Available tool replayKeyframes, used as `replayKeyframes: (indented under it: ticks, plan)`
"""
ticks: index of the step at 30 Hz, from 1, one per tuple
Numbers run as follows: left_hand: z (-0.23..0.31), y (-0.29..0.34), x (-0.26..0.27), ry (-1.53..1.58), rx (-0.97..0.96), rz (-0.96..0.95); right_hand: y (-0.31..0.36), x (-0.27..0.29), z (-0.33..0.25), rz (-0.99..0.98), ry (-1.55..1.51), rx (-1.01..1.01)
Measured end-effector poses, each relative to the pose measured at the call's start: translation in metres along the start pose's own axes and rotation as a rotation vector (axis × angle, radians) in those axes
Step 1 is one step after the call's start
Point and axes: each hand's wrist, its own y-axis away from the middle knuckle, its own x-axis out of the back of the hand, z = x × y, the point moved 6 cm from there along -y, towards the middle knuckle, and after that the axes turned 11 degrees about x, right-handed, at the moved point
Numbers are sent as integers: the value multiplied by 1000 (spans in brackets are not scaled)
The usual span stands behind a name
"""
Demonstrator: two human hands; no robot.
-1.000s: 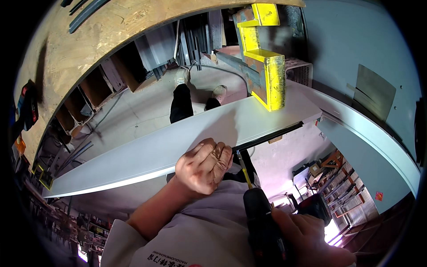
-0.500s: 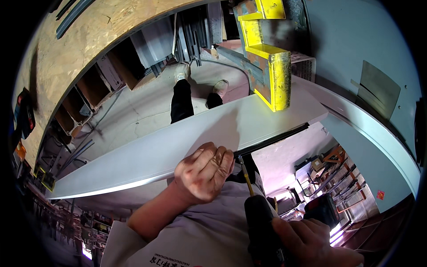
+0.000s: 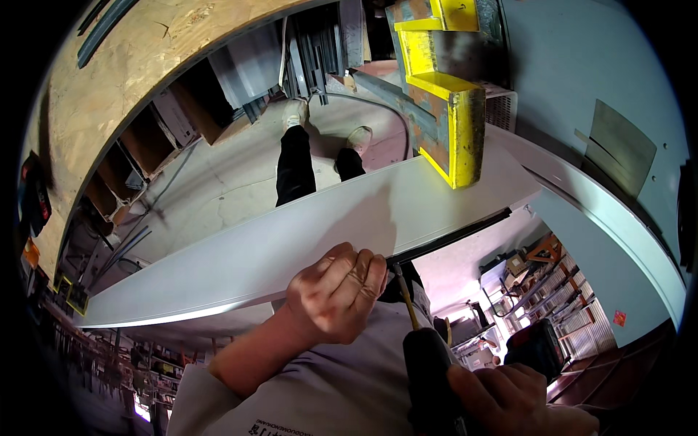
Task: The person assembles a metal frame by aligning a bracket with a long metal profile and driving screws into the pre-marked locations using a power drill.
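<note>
A long pale grey panel [image 3: 240,251] stretches across the view, with a black strip [image 3: 458,234] along its near edge at the right. My left hand [image 3: 339,291] is closed at that edge, fingers curled by the strip's left end; whatever they pinch is hidden. My right hand [image 3: 502,396] is wrapped round a black cordless drill [image 3: 427,374]. Its long brass-coloured bit [image 3: 407,296] points up to the strip, with the tip just right of my left fingers. Whether the tip touches a screw there is too small to tell.
A yellow-edged metal support [image 3: 465,138] stands on the panel's right part. A wooden board tabletop [image 3: 189,29] curves along the upper left, over shelves of profiles. Large grey-blue sheets [image 3: 567,65] fill the right. My shoes [image 3: 294,114] show on the pale floor.
The view has shifted slightly. My left hand and the drill sit a little lower in the picture, with both grips unchanged and the bit still by the strip.
</note>
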Motion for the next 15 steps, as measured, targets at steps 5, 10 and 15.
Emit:
replayKeyframes:
  ticks: [5,10,15]
  plan:
    - [0,-3,2,-1,-20,-16,-4,1,2,-25,-58,-32]
    - [7,0,12,-29,3,-12,-2,4,-13,-139,9,-61]
    - [12,2,6,-123,-97,100,7,-7,0,3,102,45]
